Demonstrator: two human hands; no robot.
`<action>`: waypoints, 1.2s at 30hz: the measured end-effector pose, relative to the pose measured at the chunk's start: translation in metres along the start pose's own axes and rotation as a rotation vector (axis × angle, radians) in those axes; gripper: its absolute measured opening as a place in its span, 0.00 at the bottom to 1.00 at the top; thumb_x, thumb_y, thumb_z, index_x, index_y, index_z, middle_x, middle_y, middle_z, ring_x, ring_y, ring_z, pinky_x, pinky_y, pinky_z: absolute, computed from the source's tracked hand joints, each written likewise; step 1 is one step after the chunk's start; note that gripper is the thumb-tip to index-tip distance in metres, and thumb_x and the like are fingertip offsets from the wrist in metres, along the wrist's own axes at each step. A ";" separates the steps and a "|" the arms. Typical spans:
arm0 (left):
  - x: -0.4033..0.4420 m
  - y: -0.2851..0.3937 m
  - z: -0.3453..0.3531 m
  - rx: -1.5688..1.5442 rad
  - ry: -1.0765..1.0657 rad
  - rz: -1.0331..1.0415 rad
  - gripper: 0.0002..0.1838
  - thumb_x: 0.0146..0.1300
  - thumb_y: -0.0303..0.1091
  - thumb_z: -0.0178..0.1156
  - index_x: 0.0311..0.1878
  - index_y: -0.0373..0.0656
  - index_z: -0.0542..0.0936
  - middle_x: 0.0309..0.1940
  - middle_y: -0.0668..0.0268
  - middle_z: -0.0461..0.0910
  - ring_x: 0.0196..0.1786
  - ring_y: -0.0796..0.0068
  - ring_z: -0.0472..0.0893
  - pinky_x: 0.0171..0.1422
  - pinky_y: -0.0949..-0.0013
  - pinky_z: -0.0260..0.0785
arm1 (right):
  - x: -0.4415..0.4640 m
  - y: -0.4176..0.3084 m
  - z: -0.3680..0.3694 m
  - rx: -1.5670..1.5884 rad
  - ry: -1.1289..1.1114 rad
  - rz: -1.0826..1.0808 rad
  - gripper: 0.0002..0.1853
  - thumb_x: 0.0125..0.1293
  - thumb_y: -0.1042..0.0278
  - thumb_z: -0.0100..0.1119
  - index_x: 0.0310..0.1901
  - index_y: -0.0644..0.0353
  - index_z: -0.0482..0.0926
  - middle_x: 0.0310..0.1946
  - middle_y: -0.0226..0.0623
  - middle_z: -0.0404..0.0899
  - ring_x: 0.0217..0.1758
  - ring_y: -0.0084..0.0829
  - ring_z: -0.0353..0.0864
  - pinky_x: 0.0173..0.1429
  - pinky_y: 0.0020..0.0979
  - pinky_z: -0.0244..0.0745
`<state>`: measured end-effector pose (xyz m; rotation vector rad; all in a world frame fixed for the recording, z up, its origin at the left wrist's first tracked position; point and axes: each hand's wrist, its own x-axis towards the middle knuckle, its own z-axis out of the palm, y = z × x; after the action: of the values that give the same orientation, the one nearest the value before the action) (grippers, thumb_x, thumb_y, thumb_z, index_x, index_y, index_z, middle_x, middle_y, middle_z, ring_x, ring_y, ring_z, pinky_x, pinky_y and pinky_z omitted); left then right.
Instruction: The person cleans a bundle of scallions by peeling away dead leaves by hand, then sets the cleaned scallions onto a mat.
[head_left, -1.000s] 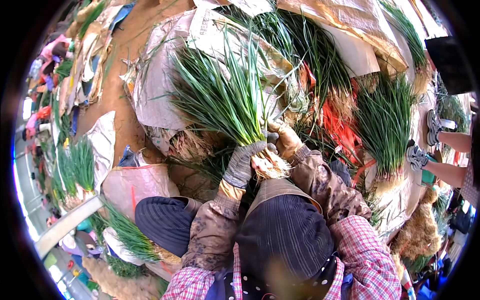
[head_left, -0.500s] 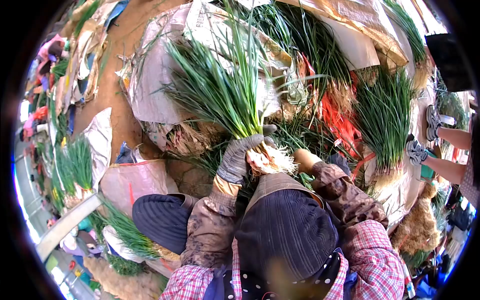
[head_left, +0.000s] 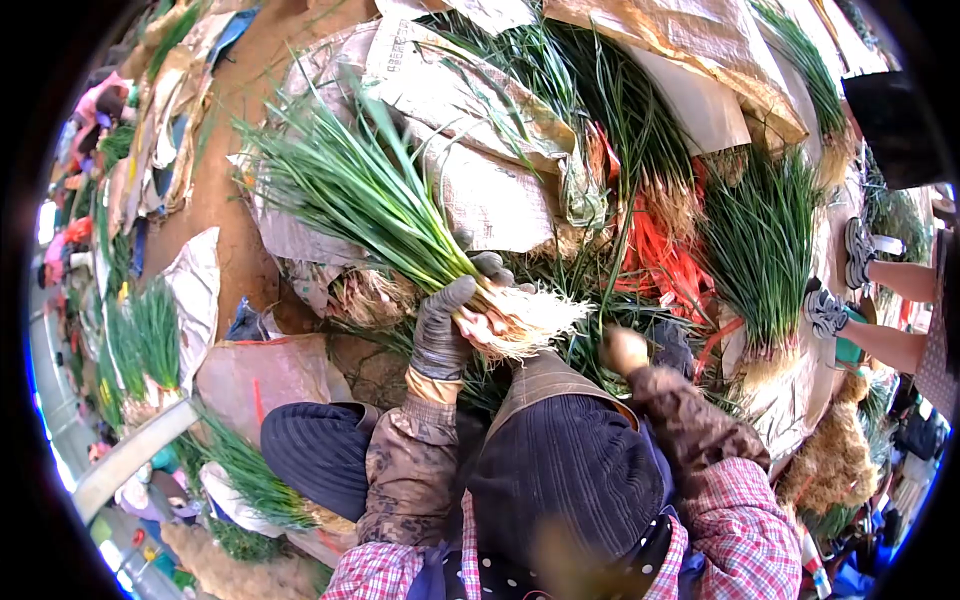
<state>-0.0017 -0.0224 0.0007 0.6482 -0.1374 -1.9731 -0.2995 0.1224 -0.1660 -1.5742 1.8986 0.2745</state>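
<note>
A thick bunch of green onions (head_left: 400, 220) slants to the upper left, its pale pinkish bulbs and stringy roots pointing right. My left hand (head_left: 445, 318), in a dark grey glove, is closed around the lower stems just above the bulbs. My right hand (head_left: 625, 350) is just right of the root ends, apart from them. It is blurred, and its fingers cannot be made out. Loose green leaves (head_left: 590, 330) lie beneath and between the hands. My knees in dark striped cloth (head_left: 570, 460) are below the bunch.
Red plastic strips (head_left: 660, 250) lie on the right beside a large stack of green onions (head_left: 765, 245). White woven sacks (head_left: 490, 190) cover more bunches ahead. A person's feet in sandals (head_left: 828, 312) stand at the right. A pale sack (head_left: 270, 370) lies at the left.
The bunch has tilted from nearly upright toward the left, with its roots swinging right. My left hand has turned with it. My right hand has moved slightly right and down.
</note>
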 end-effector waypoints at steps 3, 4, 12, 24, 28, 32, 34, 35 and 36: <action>0.003 -0.004 0.009 0.011 0.026 0.075 0.29 0.58 0.32 0.63 0.63 0.44 0.67 0.43 0.55 0.79 0.38 0.61 0.81 0.51 0.47 0.75 | -0.088 0.065 0.085 -0.180 -0.514 0.026 0.13 0.55 0.60 0.58 0.33 0.60 0.84 0.34 0.48 0.83 0.39 0.44 0.85 0.40 0.40 0.80; 0.004 -0.005 0.011 0.023 0.058 0.114 0.29 0.57 0.35 0.64 0.61 0.42 0.68 0.41 0.53 0.78 0.33 0.61 0.82 0.48 0.52 0.77 | -0.116 0.099 0.120 -0.115 -0.589 0.010 0.12 0.55 0.59 0.58 0.31 0.58 0.85 0.35 0.47 0.84 0.40 0.42 0.85 0.40 0.41 0.80; 0.004 -0.004 -0.019 0.160 0.062 -0.097 0.23 0.58 0.34 0.64 0.55 0.37 0.73 0.38 0.61 0.80 0.40 0.68 0.81 0.33 0.67 0.77 | -0.092 0.085 0.000 -0.505 -1.119 -0.139 0.14 0.52 0.57 0.62 0.38 0.54 0.84 0.31 0.40 0.83 0.35 0.37 0.83 0.39 0.40 0.78; 0.014 -0.017 -0.011 0.246 0.101 -0.035 0.26 0.55 0.32 0.65 0.56 0.36 0.71 0.36 0.60 0.79 0.39 0.68 0.81 0.40 0.66 0.79 | 0.154 -0.058 -0.205 0.570 0.292 0.045 0.13 0.61 0.55 0.63 0.41 0.55 0.83 0.35 0.38 0.85 0.36 0.34 0.83 0.45 0.35 0.77; 0.013 -0.015 -0.013 0.232 0.107 -0.064 0.26 0.55 0.31 0.64 0.57 0.35 0.70 0.36 0.60 0.79 0.39 0.67 0.81 0.43 0.66 0.78 | 0.148 -0.057 -0.190 0.198 0.353 0.005 0.12 0.62 0.58 0.62 0.39 0.57 0.83 0.34 0.37 0.85 0.34 0.30 0.83 0.43 0.30 0.79; 0.013 -0.016 -0.011 0.209 0.077 -0.048 0.25 0.55 0.31 0.65 0.56 0.35 0.71 0.36 0.60 0.79 0.39 0.67 0.81 0.43 0.67 0.78 | 0.077 -0.018 -0.115 0.294 0.354 -0.243 0.12 0.61 0.59 0.64 0.29 0.59 0.82 0.27 0.44 0.82 0.28 0.32 0.82 0.33 0.33 0.77; 0.013 -0.015 -0.010 0.208 0.075 -0.037 0.24 0.55 0.31 0.64 0.55 0.35 0.71 0.36 0.60 0.80 0.39 0.66 0.81 0.44 0.66 0.78 | 0.029 -0.001 -0.068 -0.095 0.196 -0.318 0.09 0.55 0.58 0.58 0.26 0.53 0.81 0.19 0.39 0.78 0.21 0.43 0.77 0.27 0.41 0.74; 0.013 -0.015 -0.012 0.201 0.076 -0.041 0.24 0.55 0.30 0.64 0.55 0.35 0.71 0.36 0.61 0.80 0.39 0.66 0.81 0.44 0.66 0.78 | 0.018 0.034 -0.026 -0.274 -0.159 -0.455 0.09 0.53 0.59 0.57 0.28 0.52 0.83 0.20 0.37 0.79 0.20 0.41 0.78 0.26 0.39 0.75; 0.012 -0.016 -0.013 0.194 0.076 -0.047 0.24 0.55 0.30 0.64 0.55 0.35 0.72 0.36 0.61 0.80 0.39 0.66 0.81 0.45 0.65 0.78 | -0.004 0.047 -0.010 -0.329 -0.516 -0.371 0.11 0.53 0.58 0.59 0.32 0.53 0.85 0.27 0.38 0.83 0.28 0.40 0.83 0.34 0.40 0.79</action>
<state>-0.0122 -0.0230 -0.0209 0.8582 -0.2721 -1.9921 -0.3464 0.1325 -0.1665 -1.8121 1.1845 0.7744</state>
